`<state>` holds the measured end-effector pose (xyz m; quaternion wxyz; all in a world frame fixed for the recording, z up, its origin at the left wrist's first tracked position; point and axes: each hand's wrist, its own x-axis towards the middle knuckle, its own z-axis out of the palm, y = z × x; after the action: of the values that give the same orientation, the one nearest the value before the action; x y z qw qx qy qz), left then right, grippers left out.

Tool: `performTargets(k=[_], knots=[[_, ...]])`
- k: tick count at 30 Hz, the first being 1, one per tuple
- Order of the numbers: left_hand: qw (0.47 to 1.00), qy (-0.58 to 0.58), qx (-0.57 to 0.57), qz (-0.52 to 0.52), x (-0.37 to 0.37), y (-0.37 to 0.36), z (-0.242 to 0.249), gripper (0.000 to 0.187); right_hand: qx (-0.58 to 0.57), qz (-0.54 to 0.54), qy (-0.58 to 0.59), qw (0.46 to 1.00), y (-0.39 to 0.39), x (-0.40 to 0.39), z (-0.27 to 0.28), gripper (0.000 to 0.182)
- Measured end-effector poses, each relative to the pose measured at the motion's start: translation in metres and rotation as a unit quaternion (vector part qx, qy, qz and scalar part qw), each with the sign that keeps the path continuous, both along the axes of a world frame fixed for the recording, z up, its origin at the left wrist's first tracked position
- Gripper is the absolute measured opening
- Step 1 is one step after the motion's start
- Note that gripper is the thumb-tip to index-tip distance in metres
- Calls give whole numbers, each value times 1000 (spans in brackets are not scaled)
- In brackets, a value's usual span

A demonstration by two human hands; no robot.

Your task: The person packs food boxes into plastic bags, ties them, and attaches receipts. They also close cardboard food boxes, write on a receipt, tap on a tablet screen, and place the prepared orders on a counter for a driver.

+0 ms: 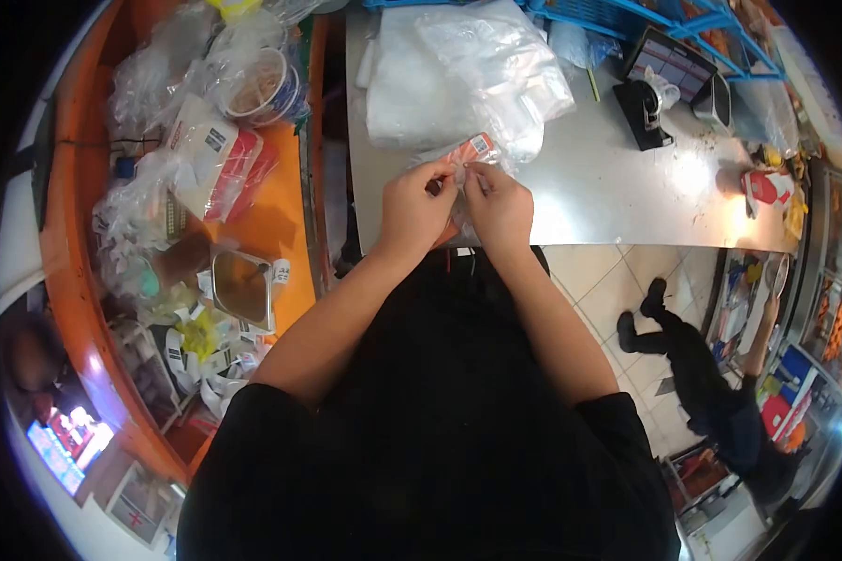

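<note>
Metal counter (pixel 608 173), tiled floor (pixel 601 297) beside — left fingers (pixel 436 170) and right fingers (pixel 485 174) pinch clear plastic (pixel 459 176).

From here I can't read the print on the orange packet (pixel 460 151), partly hidden by the left hand (pixel 415 206) and right hand (pixel 502 210); the top edge crops the blue basket (pixel 617 17).

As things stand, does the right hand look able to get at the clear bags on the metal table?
Likely yes: the clear bags lie just ahead of the right hand, no barrier visible, though it and the left hand are pinching an orange-labelled plastic packet.
</note>
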<state>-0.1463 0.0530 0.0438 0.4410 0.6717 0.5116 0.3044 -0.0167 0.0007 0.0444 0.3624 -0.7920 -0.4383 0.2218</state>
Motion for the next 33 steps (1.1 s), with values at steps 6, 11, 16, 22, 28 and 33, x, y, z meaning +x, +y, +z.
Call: performTargets(k=[6, 11, 16, 22, 28, 33], knots=[[1000, 6, 6, -3, 3, 2, 1, 13, 10, 44, -39, 998, -2, 3, -9, 18], [1000, 14, -13, 11, 4, 0, 3, 13, 28, 40, 12, 999, -2, 2, -5, 19], [999, 28, -37, 2, 2, 1, 9, 16, 4, 57, -24, 998, -1, 4, -3, 18], [997, 27, -73, -3, 2, 10, 6, 18, 70, 181, -140, 971, -3, 14, -10, 18], [948, 20, -258, -182, -10, 64, 2, 14, 54, 307, -238, 920, 2, 33, -6, 25], [944, -39, -309, -106, -13, 59, 3, 10, 38, 299, -252, 920, 1, 30, -5, 22]])
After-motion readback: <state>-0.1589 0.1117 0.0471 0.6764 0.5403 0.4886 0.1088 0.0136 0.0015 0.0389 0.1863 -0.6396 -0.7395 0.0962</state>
